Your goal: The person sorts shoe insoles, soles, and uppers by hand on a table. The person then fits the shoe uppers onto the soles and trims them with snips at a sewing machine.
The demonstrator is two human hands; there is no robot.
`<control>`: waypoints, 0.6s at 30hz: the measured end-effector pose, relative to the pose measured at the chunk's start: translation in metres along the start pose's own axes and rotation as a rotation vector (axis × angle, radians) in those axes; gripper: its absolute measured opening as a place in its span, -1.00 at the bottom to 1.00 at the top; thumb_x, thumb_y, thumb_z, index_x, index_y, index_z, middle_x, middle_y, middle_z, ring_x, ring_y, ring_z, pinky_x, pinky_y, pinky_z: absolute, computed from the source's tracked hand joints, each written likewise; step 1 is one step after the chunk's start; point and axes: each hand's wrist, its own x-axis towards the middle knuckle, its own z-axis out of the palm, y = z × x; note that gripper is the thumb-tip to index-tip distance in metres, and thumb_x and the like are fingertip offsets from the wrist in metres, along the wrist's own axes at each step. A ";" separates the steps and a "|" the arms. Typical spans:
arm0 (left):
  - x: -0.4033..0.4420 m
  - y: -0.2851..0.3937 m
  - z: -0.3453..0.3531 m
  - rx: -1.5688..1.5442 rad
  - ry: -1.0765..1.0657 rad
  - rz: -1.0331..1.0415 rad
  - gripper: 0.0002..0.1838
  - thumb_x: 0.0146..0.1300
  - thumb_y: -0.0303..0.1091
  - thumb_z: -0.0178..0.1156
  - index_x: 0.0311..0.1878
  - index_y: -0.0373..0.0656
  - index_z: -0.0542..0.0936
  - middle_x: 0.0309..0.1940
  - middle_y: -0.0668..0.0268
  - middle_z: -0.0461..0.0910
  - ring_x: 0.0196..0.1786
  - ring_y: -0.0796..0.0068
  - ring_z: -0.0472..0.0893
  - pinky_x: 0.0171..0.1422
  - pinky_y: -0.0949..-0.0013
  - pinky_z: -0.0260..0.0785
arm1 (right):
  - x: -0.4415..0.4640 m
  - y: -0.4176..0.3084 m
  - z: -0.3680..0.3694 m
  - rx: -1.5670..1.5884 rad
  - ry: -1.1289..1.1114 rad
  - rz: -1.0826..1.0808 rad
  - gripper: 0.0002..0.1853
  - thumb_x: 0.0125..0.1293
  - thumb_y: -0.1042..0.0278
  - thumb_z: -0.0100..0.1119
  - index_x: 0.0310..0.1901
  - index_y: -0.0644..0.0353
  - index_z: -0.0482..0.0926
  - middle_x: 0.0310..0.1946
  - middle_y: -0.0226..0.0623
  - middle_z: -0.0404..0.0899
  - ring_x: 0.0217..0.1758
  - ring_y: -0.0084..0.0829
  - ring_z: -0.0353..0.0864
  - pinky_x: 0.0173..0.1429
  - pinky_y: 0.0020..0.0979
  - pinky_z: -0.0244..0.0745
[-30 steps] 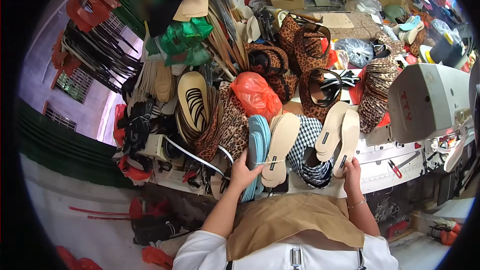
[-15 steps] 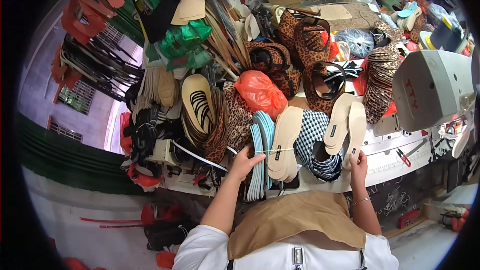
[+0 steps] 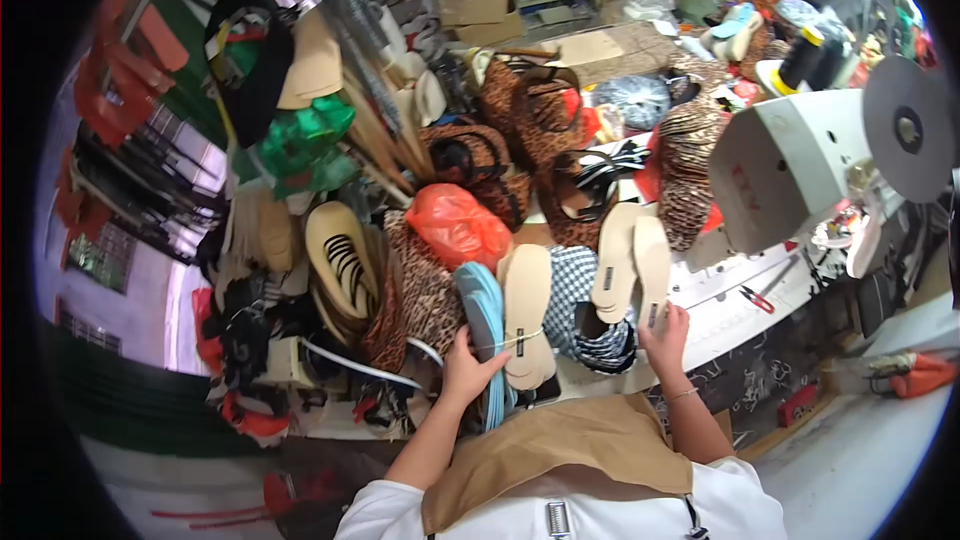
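Observation:
My left hand [image 3: 468,372] grips the near end of a bundle of light blue soles [image 3: 480,305], thumb across the front and the other fingers partly hidden. Beside them stands a stack of beige insoles [image 3: 528,300] with small dark labels, and a thin band runs across at thumb height. My right hand [image 3: 668,345] pinches the heel end of a single beige insole [image 3: 652,265]. Another beige insole [image 3: 613,270] leans just left of it. Between the two groups lies a bundle of black-and-white checked shoe uppers [image 3: 575,295].
A grey-white sewing machine [image 3: 785,165] stands at the right, with red-handled snips [image 3: 757,300] on the white table [image 3: 710,335]. Behind my hands are a red plastic bag [image 3: 458,225] and leopard-print straps [image 3: 480,165]. More beige insoles [image 3: 335,250] stand at the left.
The whole view has shifted, so the table and goods appear further left, with nearer things lower. Both hands stay on the same soles and insole.

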 end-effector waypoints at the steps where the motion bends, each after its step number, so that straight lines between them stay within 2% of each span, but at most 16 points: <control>1: -0.003 0.004 0.003 0.003 -0.015 0.017 -0.07 -0.09 -0.25 0.46 0.28 -0.35 0.14 0.01 0.02 0.48 0.02 0.27 0.54 0.05 0.26 0.43 | 0.001 -0.003 -0.002 -0.024 0.002 0.001 -0.27 -0.16 0.36 0.41 0.12 0.32 0.32 -0.04 0.01 0.33 0.06 -0.04 0.31 0.17 -0.17 0.26; 4: -0.010 0.011 0.004 0.052 -0.045 -0.032 -0.05 -0.08 -0.25 0.45 0.31 -0.33 0.09 -0.07 0.06 0.50 -0.03 0.31 0.55 -0.06 0.33 0.47 | 0.008 -0.013 -0.010 -0.051 -0.088 0.063 -0.26 -0.17 0.36 0.41 0.11 0.36 0.33 -0.09 -0.02 0.35 0.02 -0.04 0.33 0.15 -0.18 0.28; 5: -0.011 0.012 0.002 0.047 -0.066 -0.065 -0.07 -0.06 -0.28 0.43 0.32 -0.32 0.10 0.02 0.06 0.44 0.01 0.32 0.53 -0.08 0.35 0.48 | 0.009 -0.012 -0.009 0.003 -0.091 0.088 -0.25 -0.18 0.37 0.42 0.12 0.37 0.33 -0.10 -0.03 0.36 0.01 -0.04 0.34 0.14 -0.19 0.29; 6: -0.011 0.009 0.002 0.042 -0.070 -0.055 -0.07 -0.06 -0.28 0.43 0.32 -0.32 0.10 0.02 0.06 0.44 0.01 0.32 0.53 -0.08 0.35 0.48 | 0.012 -0.012 -0.009 -0.002 -0.081 0.086 -0.25 -0.18 0.37 0.42 0.12 0.37 0.33 -0.10 -0.03 0.36 0.01 -0.04 0.34 0.14 -0.19 0.29; 8: -0.013 0.002 0.002 0.029 -0.022 0.126 -0.09 -0.03 -0.30 0.41 0.32 -0.32 0.10 0.15 0.05 0.31 0.04 0.31 0.52 -0.08 0.35 0.48 | 0.014 -0.015 -0.008 0.042 -0.088 0.146 -0.25 -0.19 0.39 0.42 0.11 0.37 0.33 -0.10 -0.01 0.35 -0.01 -0.02 0.34 0.12 -0.20 0.30; 9: -0.019 0.006 0.001 -0.034 -0.041 0.128 -0.11 -0.01 -0.28 0.39 0.32 -0.32 0.11 0.28 0.01 0.14 0.13 0.23 0.45 -0.02 0.31 0.46 | 0.013 -0.024 -0.011 -0.161 0.021 -0.016 -0.27 -0.19 0.39 0.42 0.09 0.36 0.34 -0.10 0.01 0.34 -0.03 0.00 0.36 0.08 -0.19 0.33; 10: -0.022 0.007 0.001 -0.039 -0.039 0.129 -0.11 -0.01 -0.28 0.39 0.32 -0.32 0.11 0.28 0.01 0.14 0.13 0.23 0.45 -0.02 0.31 0.46 | 0.016 -0.028 -0.011 -0.164 0.022 -0.022 -0.27 -0.19 0.39 0.42 0.09 0.36 0.34 -0.10 0.01 0.34 -0.03 0.00 0.36 0.08 -0.19 0.33; 12: -0.029 0.010 0.001 0.267 0.030 0.266 -0.12 -0.02 -0.24 0.39 0.31 -0.32 0.14 0.31 -0.03 0.08 0.26 0.09 0.31 0.18 0.19 0.34 | 0.024 -0.036 -0.010 -0.228 0.070 -0.091 -0.29 -0.17 0.37 0.41 0.09 0.35 0.34 -0.10 0.03 0.33 -0.05 0.01 0.36 0.05 -0.18 0.35; 13: -0.033 0.015 0.000 0.266 0.027 0.270 -0.12 -0.02 -0.24 0.39 0.31 -0.32 0.14 0.31 -0.03 0.08 0.26 0.09 0.31 0.18 0.19 0.34 | 0.027 -0.034 -0.007 -0.230 0.074 -0.089 -0.29 -0.17 0.37 0.41 0.09 0.35 0.34 -0.10 0.03 0.33 -0.05 0.01 0.36 0.05 -0.18 0.35; 15: -0.038 0.027 0.000 0.351 0.047 0.381 -0.13 -0.04 -0.22 0.38 0.30 -0.32 0.16 0.34 -0.05 0.04 0.35 -0.01 0.15 0.34 0.11 0.13 | 0.037 -0.028 0.002 -0.159 0.000 -0.040 -0.33 -0.15 0.30 0.42 0.06 0.32 0.40 -0.14 0.00 0.36 -0.08 -0.04 0.37 0.06 -0.22 0.34; 16: -0.039 0.031 -0.001 0.350 0.049 0.385 -0.13 -0.04 -0.22 0.38 0.30 -0.32 0.16 0.34 -0.05 0.04 0.35 -0.01 0.15 0.34 0.11 0.13 | 0.041 -0.029 0.003 -0.194 -0.022 0.008 -0.34 -0.12 0.35 0.39 0.08 0.33 0.40 -0.11 -0.02 0.44 -0.09 -0.14 0.45 -0.02 -0.28 0.40; 17: -0.040 0.033 -0.003 0.314 0.029 0.387 -0.14 -0.04 -0.23 0.38 0.29 -0.31 0.17 0.34 -0.05 0.03 0.36 -0.03 0.13 0.37 0.11 0.08 | 0.044 -0.016 0.012 -0.194 -0.019 0.005 -0.34 -0.12 0.35 0.39 0.08 0.33 0.40 -0.11 -0.02 0.44 -0.09 -0.14 0.45 -0.02 -0.28 0.40; 18: -0.040 0.034 -0.003 0.276 0.009 0.389 -0.15 -0.05 -0.23 0.38 0.29 -0.31 0.18 0.34 -0.05 0.03 0.36 -0.04 0.10 0.40 0.10 0.03 | 0.050 -0.012 0.014 -0.016 -0.038 0.089 -0.37 -0.10 0.37 0.37 0.08 0.34 0.42 -0.12 -0.08 0.49 -0.13 -0.24 0.49 -0.09 -0.33 0.43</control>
